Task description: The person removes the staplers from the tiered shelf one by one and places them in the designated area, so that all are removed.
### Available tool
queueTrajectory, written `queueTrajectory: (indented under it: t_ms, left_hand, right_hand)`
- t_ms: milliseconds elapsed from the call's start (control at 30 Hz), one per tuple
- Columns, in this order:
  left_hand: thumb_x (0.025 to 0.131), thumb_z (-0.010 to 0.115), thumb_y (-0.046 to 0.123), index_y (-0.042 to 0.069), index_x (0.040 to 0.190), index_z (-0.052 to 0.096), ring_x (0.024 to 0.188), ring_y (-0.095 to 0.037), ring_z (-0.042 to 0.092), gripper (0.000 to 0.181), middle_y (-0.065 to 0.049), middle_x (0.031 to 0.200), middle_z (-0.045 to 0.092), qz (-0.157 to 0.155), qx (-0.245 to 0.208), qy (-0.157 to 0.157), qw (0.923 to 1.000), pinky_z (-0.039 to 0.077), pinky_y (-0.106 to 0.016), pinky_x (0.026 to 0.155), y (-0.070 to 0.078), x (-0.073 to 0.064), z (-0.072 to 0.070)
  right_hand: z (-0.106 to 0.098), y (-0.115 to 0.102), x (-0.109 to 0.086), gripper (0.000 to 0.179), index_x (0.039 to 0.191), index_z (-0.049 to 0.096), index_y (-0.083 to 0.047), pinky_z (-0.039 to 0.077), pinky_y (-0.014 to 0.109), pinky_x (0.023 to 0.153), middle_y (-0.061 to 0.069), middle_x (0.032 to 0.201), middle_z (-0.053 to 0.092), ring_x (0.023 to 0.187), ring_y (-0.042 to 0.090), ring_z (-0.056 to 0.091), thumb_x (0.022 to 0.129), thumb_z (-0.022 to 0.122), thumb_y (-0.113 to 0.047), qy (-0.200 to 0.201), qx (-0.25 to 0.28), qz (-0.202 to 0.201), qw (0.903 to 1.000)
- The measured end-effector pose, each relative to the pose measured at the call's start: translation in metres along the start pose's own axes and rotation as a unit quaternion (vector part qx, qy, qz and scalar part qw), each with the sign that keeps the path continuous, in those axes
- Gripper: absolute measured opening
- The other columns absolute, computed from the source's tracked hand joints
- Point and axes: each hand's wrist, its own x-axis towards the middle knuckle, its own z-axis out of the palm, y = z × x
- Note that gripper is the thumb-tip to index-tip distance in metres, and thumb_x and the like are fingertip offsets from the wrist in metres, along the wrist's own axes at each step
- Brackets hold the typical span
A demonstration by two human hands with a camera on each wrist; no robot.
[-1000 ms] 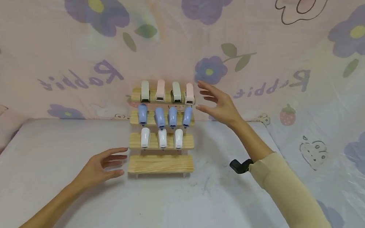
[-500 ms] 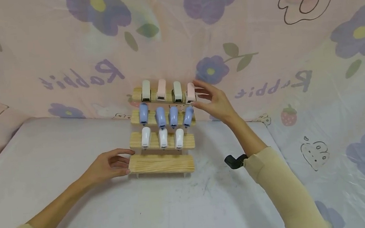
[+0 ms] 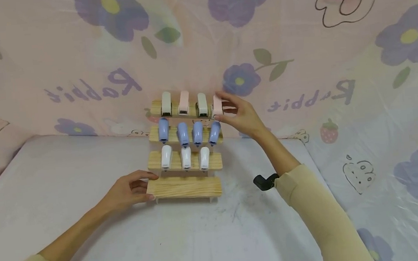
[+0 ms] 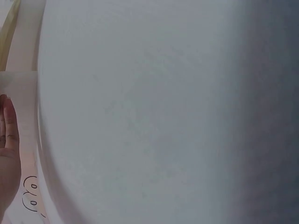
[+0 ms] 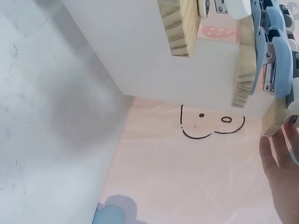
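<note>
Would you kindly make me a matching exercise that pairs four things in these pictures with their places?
1. Blue staplers
2. Left hand
3. White staplers
4. Right hand

A. At the rightmost pink stapler
B. On the third shelf from the top
C. On the second shelf from the top
D. At the bottom shelf's left end

Pairs: 1-C, 2-D, 3-B, 4-A

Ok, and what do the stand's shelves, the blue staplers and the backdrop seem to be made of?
Shelves: smooth, pale wood, most likely, as grain runs along the tops and shows on the cut ends.
Blue staplers: probably glossy plastic shells, given the highlights, with metallic-looking grey parts underneath.
Backdrop: perhaps plastic film or coated cloth; it creases and shines at right.
</note>
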Motion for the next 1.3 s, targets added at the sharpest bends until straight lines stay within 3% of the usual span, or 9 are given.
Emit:
queueTrajectory:
  t_ms: [167,433,767,1100,1300]
  left_hand:
    - [0.079,0.082,0.003,-0.003,0.126,0.061,0.096,-0.019,0.067,0.052,-0.023,0.126,0.057,0.001,0.001,0.005,1.0,0.056,-0.027,0.08,0.001,0.002,0.003]
    - [0.078,0.084,0.006,0.001,0.125,0.061,0.094,-0.02,0.068,0.052,-0.02,0.124,0.058,-0.03,-0.004,0.012,0.9995,0.057,-0.028,0.074,0.003,0.003,0.002]
    - [0.08,0.083,0.006,-0.001,0.124,0.063,0.093,-0.021,0.066,0.05,-0.02,0.124,0.056,-0.028,-0.004,0.015,0.9995,0.056,-0.026,0.076,0.003,0.004,0.005]
    - [0.079,0.084,0.013,0.004,0.125,0.066,0.093,-0.02,0.066,0.05,-0.014,0.12,0.056,-0.047,0.025,0.007,0.9985,0.056,-0.026,0.076,0.005,0.005,0.003]
    - [0.08,0.084,0.014,0.004,0.124,0.066,0.094,-0.02,0.065,0.049,-0.014,0.119,0.057,-0.044,0.025,0.002,0.9987,0.056,-0.027,0.078,0.005,0.005,0.001]
  right_hand:
    - [-0.002,0.0,0.001,0.062,0.143,0.045,0.01,0.041,0.056,0.105,0.026,0.142,0.049,0.123,0.044,0.053,0.087,0.072,0.006,-0.003,-0.003,0.006,1.0]
    - [-0.005,0.001,0.001,0.061,0.141,0.046,0.011,0.042,0.055,0.104,0.026,0.145,0.047,0.122,0.044,0.054,0.087,0.073,0.005,-0.004,-0.006,-0.002,1.0]
    - [-0.019,0.04,-0.003,0.064,0.144,0.051,-0.003,0.043,0.052,0.104,0.016,0.147,0.049,0.122,0.038,0.056,0.086,0.077,-0.002,0.019,0.003,0.025,0.9995]
    - [-0.031,0.046,-0.016,0.064,0.145,0.052,-0.01,0.054,0.031,0.09,0.008,0.148,0.05,0.119,0.033,0.061,0.086,0.078,-0.007,0.01,0.011,0.051,0.9986]
    - [-0.035,0.056,-0.026,0.064,0.145,0.052,-0.01,0.055,0.027,0.087,0.011,0.146,0.051,0.121,0.035,0.059,0.086,0.077,-0.006,0.023,0.036,0.081,0.9958]
